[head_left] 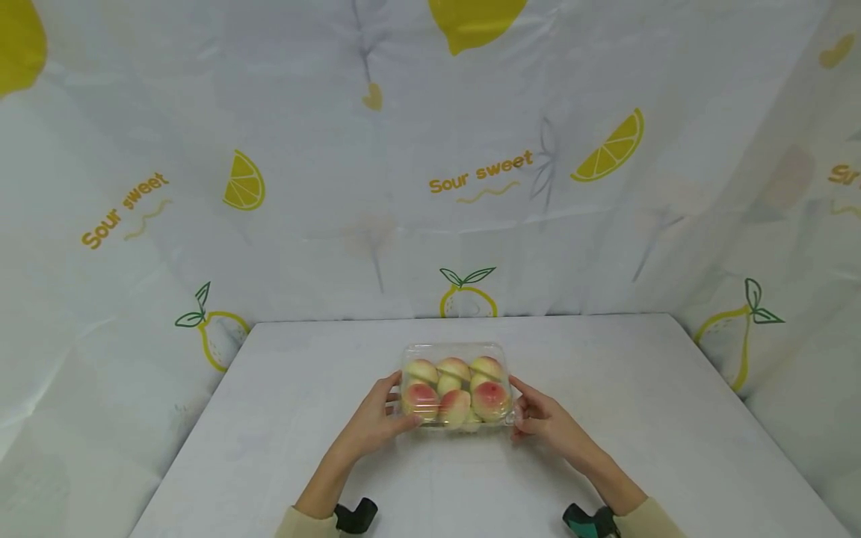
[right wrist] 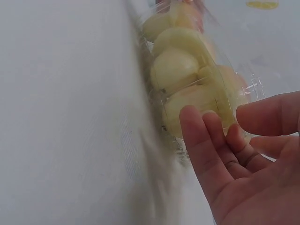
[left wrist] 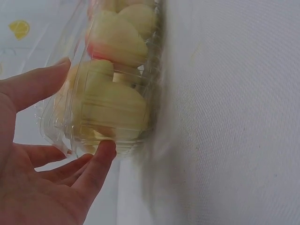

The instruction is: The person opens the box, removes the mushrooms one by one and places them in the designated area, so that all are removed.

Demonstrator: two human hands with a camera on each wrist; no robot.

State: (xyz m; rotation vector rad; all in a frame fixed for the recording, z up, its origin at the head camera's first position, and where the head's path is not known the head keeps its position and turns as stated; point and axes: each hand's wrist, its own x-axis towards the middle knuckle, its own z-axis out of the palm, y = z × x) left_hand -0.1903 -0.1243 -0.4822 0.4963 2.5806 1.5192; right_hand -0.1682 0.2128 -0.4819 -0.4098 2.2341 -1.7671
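Observation:
A clear plastic box (head_left: 457,350) with a lid sits near the middle of the white table and holds several pale yellow peaches (head_left: 491,401) with red blushes. My left hand (head_left: 375,420) grips its left end. In the left wrist view, the thumb (left wrist: 47,82) lies against the lid side while the fingertips touch the end wall. At the opposite end, my right hand (head_left: 548,426) holds the box between thumb and curled fingers; in the right wrist view its index fingertip (right wrist: 191,119) is at the side wall. Whether the box's underside fully touches the table cannot be told.
The white table (head_left: 303,388) extends around the box on all sides. Behind and beside it hangs a pale cloth (head_left: 323,254) printed with lemons and lettering. Dark straps with devices are worn on the left wrist (head_left: 356,515) and right wrist (head_left: 588,521).

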